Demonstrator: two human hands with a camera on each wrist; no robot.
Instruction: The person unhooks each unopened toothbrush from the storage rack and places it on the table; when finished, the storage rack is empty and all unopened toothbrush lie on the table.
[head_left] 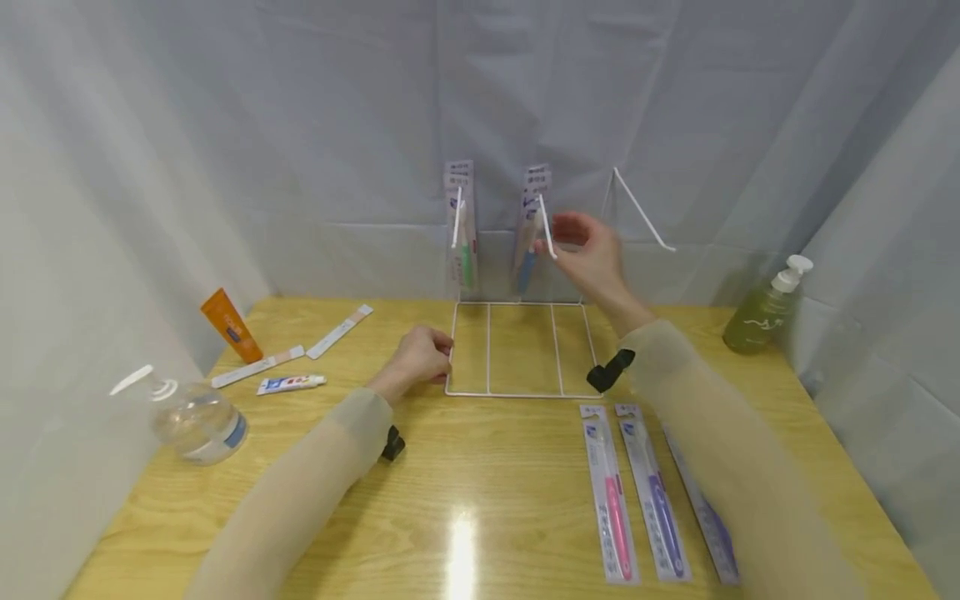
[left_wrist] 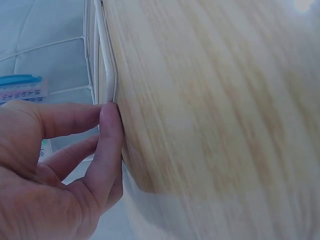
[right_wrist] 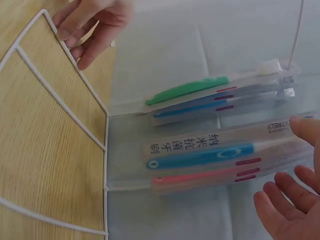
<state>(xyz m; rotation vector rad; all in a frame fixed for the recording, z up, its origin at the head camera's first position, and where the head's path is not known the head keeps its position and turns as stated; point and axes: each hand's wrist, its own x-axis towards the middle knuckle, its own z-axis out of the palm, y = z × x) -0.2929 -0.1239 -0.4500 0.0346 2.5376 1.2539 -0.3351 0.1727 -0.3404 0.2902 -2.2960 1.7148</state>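
A white wire display rack (head_left: 525, 395) stands on the wooden table, its hooks sticking forward. My left hand (head_left: 420, 357) pinches the rack's lower left wire, thumb and fingertip meeting on it in the left wrist view. Packaged toothbrushes hang from the left hook, a green one (right_wrist: 187, 92) in front of a blue one. On the middle hook hang a blue packaged toothbrush (right_wrist: 200, 156) and a pink one (right_wrist: 195, 177) behind it. Beside these, my right hand (head_left: 590, 254) has thumb and fingers spread apart around the packages' upper end. The right hook (head_left: 643, 210) carries nothing.
Packaged pink (head_left: 615, 517) and purple (head_left: 660, 517) toothbrushes lie front right, with another partly under my right sleeve. A green pump bottle (head_left: 756, 317) stands right. At left are a clear pump bottle (head_left: 198, 425), an orange tube (head_left: 231, 327), a toothpaste tube (head_left: 291, 383) and thin packets (head_left: 339, 332).
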